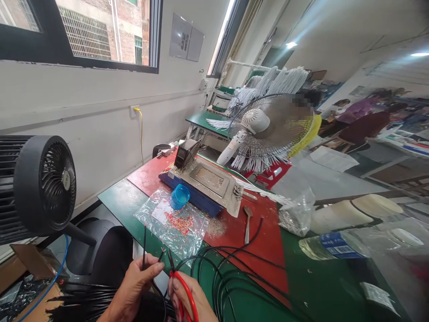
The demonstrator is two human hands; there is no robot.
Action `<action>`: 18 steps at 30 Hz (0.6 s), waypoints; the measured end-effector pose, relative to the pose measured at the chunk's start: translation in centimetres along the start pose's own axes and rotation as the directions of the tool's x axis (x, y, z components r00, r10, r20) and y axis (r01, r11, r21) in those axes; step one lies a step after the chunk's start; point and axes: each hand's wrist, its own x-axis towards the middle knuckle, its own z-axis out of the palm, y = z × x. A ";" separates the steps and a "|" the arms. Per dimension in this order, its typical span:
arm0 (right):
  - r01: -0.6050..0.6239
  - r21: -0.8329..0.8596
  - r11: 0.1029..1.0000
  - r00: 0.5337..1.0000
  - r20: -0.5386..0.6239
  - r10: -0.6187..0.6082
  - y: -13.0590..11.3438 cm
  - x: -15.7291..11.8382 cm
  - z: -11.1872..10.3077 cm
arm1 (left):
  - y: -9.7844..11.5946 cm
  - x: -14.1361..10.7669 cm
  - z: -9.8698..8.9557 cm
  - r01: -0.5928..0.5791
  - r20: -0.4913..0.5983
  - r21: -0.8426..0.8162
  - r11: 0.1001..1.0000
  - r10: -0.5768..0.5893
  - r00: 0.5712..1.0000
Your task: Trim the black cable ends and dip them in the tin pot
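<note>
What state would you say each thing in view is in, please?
Scissors: in right hand, open or shut unclear
Cable: in left hand
Blue cup: open
Bag by cup: lying flat
Spoon: lying on red mat
Yellow plug: plugged in
Ceiling light: lit
White fan: blurred inside, probably running
Black fan: running or off, unclear

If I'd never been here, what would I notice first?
Probably the big white-and-black caged fan leaning beyond the table, or the black fan at the left edge. Up close, the right hand holds red-handled scissors. A bright blue cup sits beside scattered red and yellow bits.
</note>
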 end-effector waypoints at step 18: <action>0.001 0.249 0.969 1.000 0.016 -0.005 0.9 0.5 1.5 | 0.2 0.4 -0.4 -0.099 -0.061 0.075 0.992 0.104 0.993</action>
